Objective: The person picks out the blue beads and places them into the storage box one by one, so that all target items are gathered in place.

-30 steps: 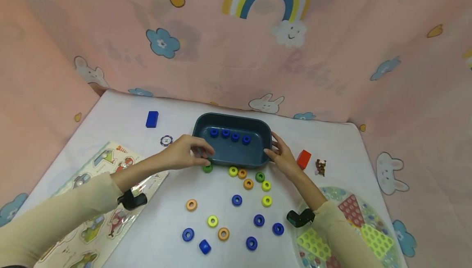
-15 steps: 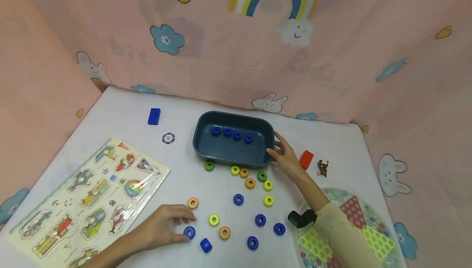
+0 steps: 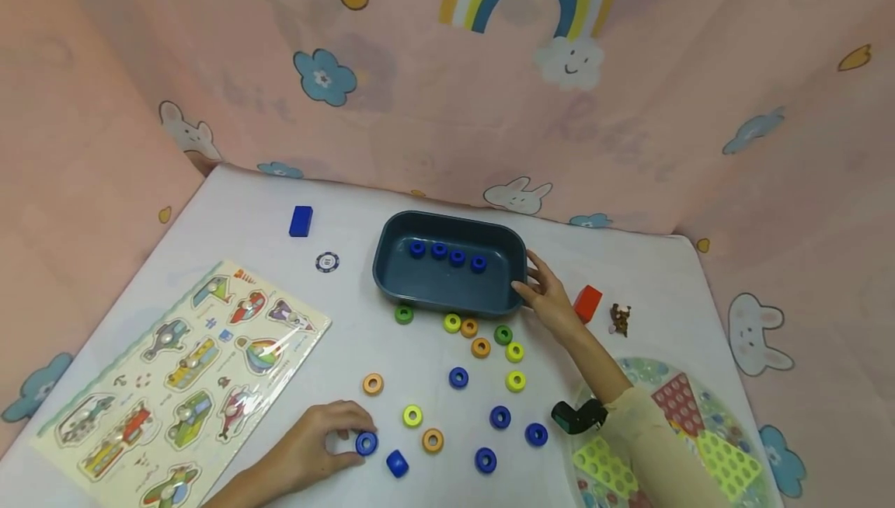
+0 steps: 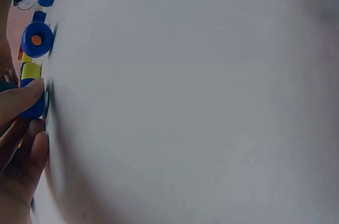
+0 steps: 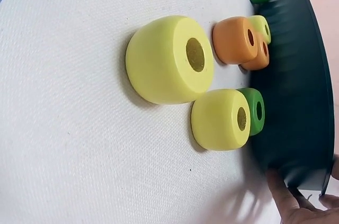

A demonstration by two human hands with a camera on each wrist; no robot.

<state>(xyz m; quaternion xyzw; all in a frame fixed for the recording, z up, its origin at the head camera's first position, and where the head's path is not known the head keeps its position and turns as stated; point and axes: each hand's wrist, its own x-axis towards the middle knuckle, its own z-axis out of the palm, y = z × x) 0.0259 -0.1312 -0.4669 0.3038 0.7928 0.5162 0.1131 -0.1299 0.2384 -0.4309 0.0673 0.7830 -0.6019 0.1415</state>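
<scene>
My left hand (image 3: 315, 442) is at the front left of the table, its thumb and fingers pinching a blue ring bead (image 3: 367, 443). In the left wrist view the thumb lies against that same blue bead (image 4: 33, 105). With the right hand (image 3: 552, 302) I grip the right end of a dark teal tray (image 3: 447, 298), thumb at the rim and fingers outside. Inside the tray, several blue beads (image 3: 457, 257) stand in a row. Close to the left hand lie another blue bead (image 3: 397, 463), tipped on its side, and an orange bead (image 3: 433, 440).
Yellow (image 3: 515, 381), green (image 3: 503, 335) and more blue beads (image 3: 485, 460) lie scattered before the tray. A picture puzzle board (image 3: 175, 391) is at left, with a poker chip (image 3: 327, 262) and blue block (image 3: 301, 221) beyond. Right: red block (image 3: 587, 304), small figurine (image 3: 619, 319), round patterned board (image 3: 671, 430).
My left hand has come from the tray's front left corner down to the front of the table and taken hold of a blue bead. The right hand stays on the tray.
</scene>
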